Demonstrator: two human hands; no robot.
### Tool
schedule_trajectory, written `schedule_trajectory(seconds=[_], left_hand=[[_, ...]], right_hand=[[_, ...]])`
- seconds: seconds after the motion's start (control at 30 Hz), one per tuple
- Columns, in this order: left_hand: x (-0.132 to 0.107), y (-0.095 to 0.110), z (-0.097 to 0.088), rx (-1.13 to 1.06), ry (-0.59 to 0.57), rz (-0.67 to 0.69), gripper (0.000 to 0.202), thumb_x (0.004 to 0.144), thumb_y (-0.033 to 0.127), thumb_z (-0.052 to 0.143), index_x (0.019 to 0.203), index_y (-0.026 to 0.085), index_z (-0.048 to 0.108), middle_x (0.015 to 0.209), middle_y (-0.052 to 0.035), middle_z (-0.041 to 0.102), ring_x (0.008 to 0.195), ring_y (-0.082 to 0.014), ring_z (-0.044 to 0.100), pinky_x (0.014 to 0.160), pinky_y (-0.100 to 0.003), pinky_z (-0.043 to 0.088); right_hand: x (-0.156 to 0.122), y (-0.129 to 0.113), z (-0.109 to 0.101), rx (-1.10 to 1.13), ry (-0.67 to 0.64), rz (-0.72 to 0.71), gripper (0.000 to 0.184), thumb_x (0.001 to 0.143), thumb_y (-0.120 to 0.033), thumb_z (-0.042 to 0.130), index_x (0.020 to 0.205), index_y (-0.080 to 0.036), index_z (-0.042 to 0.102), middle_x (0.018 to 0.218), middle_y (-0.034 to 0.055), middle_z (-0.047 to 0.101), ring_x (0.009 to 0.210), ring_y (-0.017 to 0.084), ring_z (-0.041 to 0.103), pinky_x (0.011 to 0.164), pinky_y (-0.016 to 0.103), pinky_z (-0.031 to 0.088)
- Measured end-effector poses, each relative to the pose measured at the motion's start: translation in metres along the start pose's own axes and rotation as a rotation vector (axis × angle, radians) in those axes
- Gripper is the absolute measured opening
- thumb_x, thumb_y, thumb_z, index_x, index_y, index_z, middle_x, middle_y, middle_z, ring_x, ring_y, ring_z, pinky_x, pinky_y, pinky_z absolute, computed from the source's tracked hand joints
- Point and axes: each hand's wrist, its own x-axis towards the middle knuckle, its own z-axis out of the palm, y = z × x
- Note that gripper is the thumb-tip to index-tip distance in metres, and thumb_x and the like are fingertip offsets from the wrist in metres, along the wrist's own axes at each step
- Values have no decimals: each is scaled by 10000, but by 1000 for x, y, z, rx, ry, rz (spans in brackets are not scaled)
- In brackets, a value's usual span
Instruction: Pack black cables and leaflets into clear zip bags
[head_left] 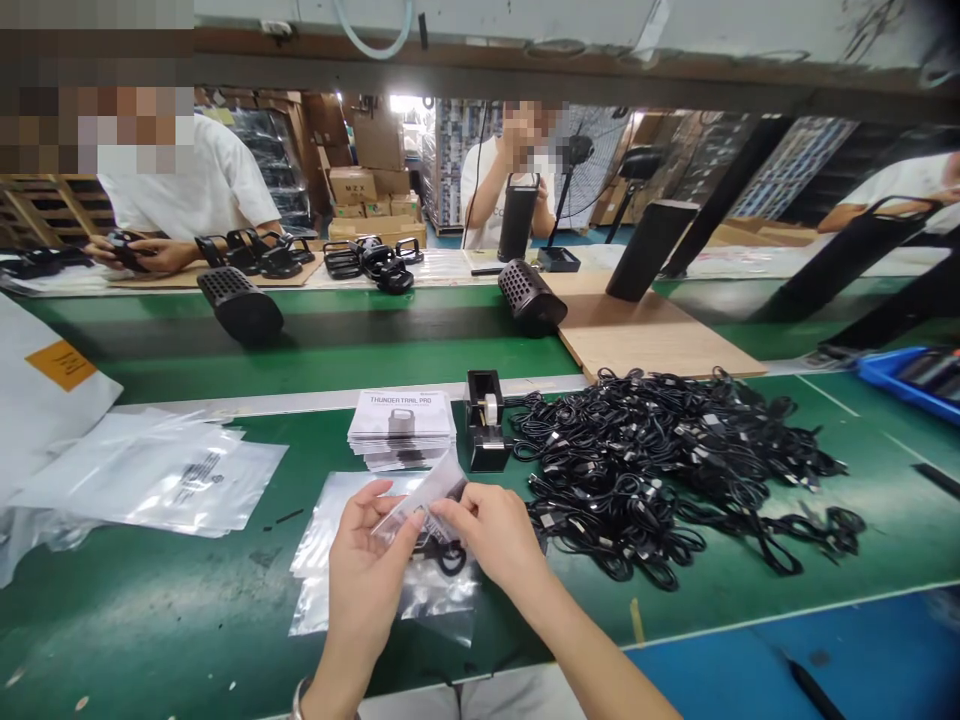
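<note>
Thin pale printed sheet point(442, 478), one: held raised and tilted between both hands, above the near side of the green bench point(187, 610); whether leaflet or bag film cannot be told. Left hand point(373, 550): the sheet's left part is pinched between thumb and fingers, the other fingers being curved behind it. Right hand point(495, 525): the right edge is pinched between thumb and forefinger. Black cable point(451, 560), loop partly seen: placed just below the fingertips; whether it is held, or enclosed in plastic, is hidden by the hands. Clear plastic bags point(324, 540), several: laid flat and overlapping beneath the hands. Printed leaflets point(401, 420), one stack: set beyond the hands, drawing of a handled device uppermost. Tape dispenser point(487, 440), black: stood just right of the stack. Coiled cables point(637, 465), large heap: spread to the right of the right hand. Handling notes, as judged: the sheet is best gripped lightly, near its edges, since thin material is easily creased; the left pinch should be used as the anchor, with the finer adjustment left to the right thumb and forefinger. If two layers are to be parted, a gentle rub of thumb against finger is preferred to a pull. The cable loop should be guided clear of the sheet's edge, where it could be snagged, and the bags below should not be dragged by the wrists.
</note>
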Motion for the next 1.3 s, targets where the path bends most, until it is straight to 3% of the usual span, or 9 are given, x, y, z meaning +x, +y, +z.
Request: schedule_trajectory(seconds=[0.13, 0.3, 0.4, 0.57, 0.73, 0.83, 1.03, 1.17, 1.3], left_hand=[[3, 0, -5, -42, 2, -90, 487, 574, 268, 764, 991, 252, 513, 840, 39, 570, 700, -91, 576, 608, -170, 465], [8, -2, -13, -68, 45, -25, 469, 596, 249, 754, 1012, 253, 537, 857, 39, 594, 715, -90, 585, 634, -171, 468], [9, 0, -14, -47, 39, -65, 498, 625, 271, 737, 1083, 250, 546, 928, 8, 634, 766, -118, 611, 655, -188, 483], [8, 1, -13, -43, -130, -189, 517, 687, 305, 683, 1176, 223, 536, 926, -17, 701, 874, -176, 629, 779, -257, 482], [6, -3, -16, 67, -87, -194, 378, 633, 330, 719, 962, 150, 668, 893, -43, 719, 844, -190, 632, 720, -235, 494], [5, -4, -16, 92, -52, -206, 419, 612, 330, 736, 980, 150, 649, 837, -40, 726, 746, -175, 645, 633, -223, 502], [3, -5, -13, 86, -60, -199, 455, 593, 316, 750, 1012, 175, 641, 884, -41, 723, 806, -186, 650, 687, -227, 507], [0, -6, -12, 51, -66, -247, 468, 595, 317, 750, 1023, 166, 637, 918, -52, 716, 859, -200, 639, 733, -246, 499], [-3, -5, -13, -99, -121, -298, 524, 622, 282, 742, 1107, 164, 586, 929, -59, 710, 870, -185, 639, 752, -240, 495]], right_hand=[[-3, -2, -8, 53, -84, -15, 333, 738, -442, 585, 539, -187, 508, 509, -33, 516, 502, 110, 452, 487, 214, 283], [-21, -7, -29, 132, -143, -141, 215, 790, -326, 542, 630, -184, 519, 684, -23, 518, 607, 105, 467, 546, 201, 342], [-27, -4, -37, 184, -250, -112, 196, 784, -290, 539, 626, -175, 521, 633, -24, 519, 585, 109, 467, 528, 202, 344], [-24, -5, -32, 403, -321, -75, 112, 777, -252, 541, 696, -174, 549, 576, -43, 516, 520, 92, 460, 501, 194, 353], [-15, -9, -20, 486, -331, -83, 119, 785, -258, 538, 705, -170, 531, 592, -35, 534, 543, 92, 481, 525, 195, 380], [-10, -8, -13, 444, -317, -109, 173, 819, -292, 489, 700, -170, 521, 586, -33, 530, 541, 93, 487, 515, 193, 378], [-3, -5, -5, 301, -240, -129, 277, 835, -350, 458, 631, -171, 516, 577, -17, 575, 501, 95, 511, 489, 194, 362], [0, -9, -4, 141, -203, -28, 346, 786, -413, 519, 535, -176, 499, 518, -17, 593, 450, 98, 518, 498, 209, 350], [-1, -13, -4, -106, -47, 12, 365, 663, -510, 618, 534, -197, 482, 497, -38, 559, 521, 142, 520, 509, 232, 302]])
